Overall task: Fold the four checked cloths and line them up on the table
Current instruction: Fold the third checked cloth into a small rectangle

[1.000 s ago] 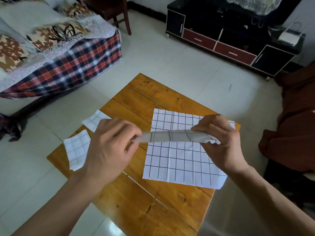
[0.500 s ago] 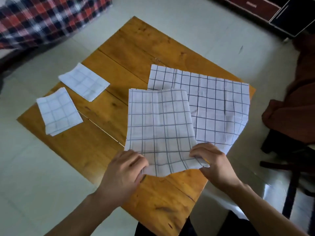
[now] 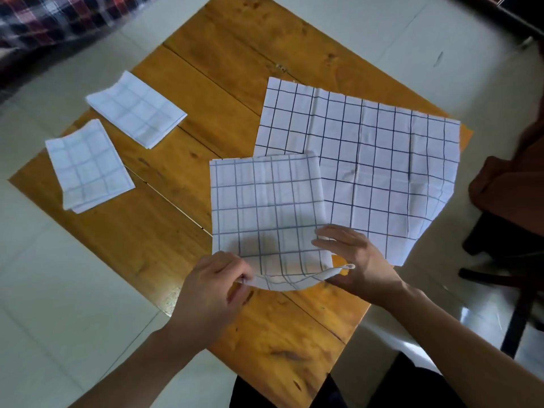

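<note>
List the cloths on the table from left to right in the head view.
Small folded cloth at the left edge → second small folded cloth → half-folded cloth held by both hands → large unfolded cloth, which the half-folded one partly overlaps.

Matt checked cloth (image 3: 266, 201); glossy wood table (image 3: 223, 54).

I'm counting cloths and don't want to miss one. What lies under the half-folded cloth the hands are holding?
Its right edge overlaps the open cloth; the rest of the half-folded cloth lies on the wooden table. Anything else beneath is covered.
</note>
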`<state>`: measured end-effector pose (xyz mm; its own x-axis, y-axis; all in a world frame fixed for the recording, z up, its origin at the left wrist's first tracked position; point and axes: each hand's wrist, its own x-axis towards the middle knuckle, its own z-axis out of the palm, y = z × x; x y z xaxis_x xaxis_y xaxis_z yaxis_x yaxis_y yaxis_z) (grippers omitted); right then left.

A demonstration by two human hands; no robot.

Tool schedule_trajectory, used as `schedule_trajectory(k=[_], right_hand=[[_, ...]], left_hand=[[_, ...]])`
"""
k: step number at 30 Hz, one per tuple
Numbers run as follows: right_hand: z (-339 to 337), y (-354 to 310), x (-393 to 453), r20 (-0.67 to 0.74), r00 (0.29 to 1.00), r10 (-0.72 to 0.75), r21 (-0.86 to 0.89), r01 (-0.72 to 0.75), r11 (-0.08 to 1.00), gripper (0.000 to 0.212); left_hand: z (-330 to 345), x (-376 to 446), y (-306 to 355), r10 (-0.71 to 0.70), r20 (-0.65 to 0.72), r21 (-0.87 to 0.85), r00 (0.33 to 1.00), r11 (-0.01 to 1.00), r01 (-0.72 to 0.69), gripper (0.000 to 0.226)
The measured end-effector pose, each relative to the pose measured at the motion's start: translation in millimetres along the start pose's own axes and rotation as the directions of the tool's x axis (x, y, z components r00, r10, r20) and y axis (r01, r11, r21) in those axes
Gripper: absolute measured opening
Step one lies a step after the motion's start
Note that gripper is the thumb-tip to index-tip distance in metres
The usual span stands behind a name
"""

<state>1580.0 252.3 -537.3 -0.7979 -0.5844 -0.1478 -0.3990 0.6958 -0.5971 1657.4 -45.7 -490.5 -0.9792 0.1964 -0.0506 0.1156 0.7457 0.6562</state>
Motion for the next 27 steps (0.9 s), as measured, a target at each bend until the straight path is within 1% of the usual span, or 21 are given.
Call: schedule_trajectory(k=[1, 3, 7, 9, 13, 14, 16, 17, 18, 20, 22, 23, 24, 26, 27], right_hand=[[0.1, 1.0, 3.7, 0.02, 1.0, -0.01, -0.002, 0.01, 1.0, 0.064], [0.8, 2.7, 9.1, 0.058, 0.998, -0.003, -0.017, 0.004, 1.0, 0.062], [6.9, 6.9, 10.5, 0.095, 0.996, -0.001, -0.028, 0.004, 1.0, 0.062], [9.6, 9.0, 8.9, 0.093, 0.996, -0.012, -0.028, 0.015, 1.0, 0.062], [20.1, 11.8, 5.7, 0.025, 0.993, -0.116, -0.076, 0.118, 0.99, 0.062], [22.1, 11.6, 6.3, -0.007, 0.993, -0.118, -0.071, 0.117, 0.991, 0.055], [24.6, 9.8, 7.8, -0.093, 0.989, -0.118, -0.059, 0.113, 0.992, 0.033], [24.8, 7.8, 8.7, -0.121, 0.987, -0.107, -0.032, 0.104, 0.994, 0.03], [23.5, 3.4, 9.9, -0.149, 0.985, -0.091, 0.01, 0.093, 0.996, 0.037], [19.6, -9.9, 13.3, -0.219, 0.976, -0.022, 0.125, 0.05, 0.991, 0.052], [15.2, -22.8, 16.5, -0.293, 0.955, 0.049, 0.155, -0.003, 0.988, 0.058], [14.1, -25.9, 18.3, -0.317, 0.945, 0.079, 0.157, -0.03, 0.987, 0.053], [14.3, -26.5, 19.5, -0.328, 0.937, 0.116, 0.155, -0.068, 0.986, 0.042], [17.7, -23.4, 22.0, -0.34, 0.913, 0.224, 0.143, -0.185, 0.972, 0.015], [19.4, -21.6, 23.7, -0.35, 0.894, 0.281, 0.131, -0.25, 0.959, 0.012]], left_hand=[[-1.5, -1.1, -2.0, -0.021, -0.011, -0.02, 1.0, 1.0, 0.021, 0.004], [-4.0, -1.7, -5.0, -0.054, -0.029, -0.042, 0.998, 0.998, 0.053, 0.008], [-7.4, 2.5, -9.0, -0.059, -0.062, -0.053, 0.996, 0.997, 0.056, 0.006], [-10.5, 4.0, -8.8, -0.059, -0.081, -0.054, 0.995, 0.997, 0.054, 0.008], [-20.8, 6.5, -5.9, -0.077, -0.073, -0.087, 0.994, 0.994, 0.071, 0.016], [-23.5, 7.4, -5.4, -0.077, -0.067, -0.101, 0.995, 0.992, 0.07, 0.016], [-29.2, 10.2, -3.2, -0.099, -0.069, -0.153, 0.993, 0.984, 0.087, 0.013], [-32.4, 13.0, -1.3, -0.121, -0.076, -0.195, 0.99, 0.975, 0.105, 0.008], [-35.2, 16.2, 0.4, -0.142, -0.08, -0.236, 0.987, 0.964, 0.12, 0.003], [-41.2, 23.3, 3.0, -0.157, -0.074, -0.289, 0.985, 0.949, 0.13, 0.004], [-47.8, 30.5, 2.4, -0.177, -0.07, -0.328, 0.982, 0.934, 0.144, 0.006], [-51.4, 33.6, 0.7, -0.221, -0.06, -0.361, 0.973, 0.914, 0.185, 0.01], [-53.8, 36.7, -2.3, -0.281, -0.039, -0.402, 0.959, 0.883, 0.243, 0.019], [-53.8, 42.8, -11.2, -0.401, 0.038, -0.493, 0.915, 0.789, 0.367, 0.045], [-50.6, 45.6, -16.9, -0.459, 0.085, -0.545, 0.884, 0.722, 0.427, 0.059]])
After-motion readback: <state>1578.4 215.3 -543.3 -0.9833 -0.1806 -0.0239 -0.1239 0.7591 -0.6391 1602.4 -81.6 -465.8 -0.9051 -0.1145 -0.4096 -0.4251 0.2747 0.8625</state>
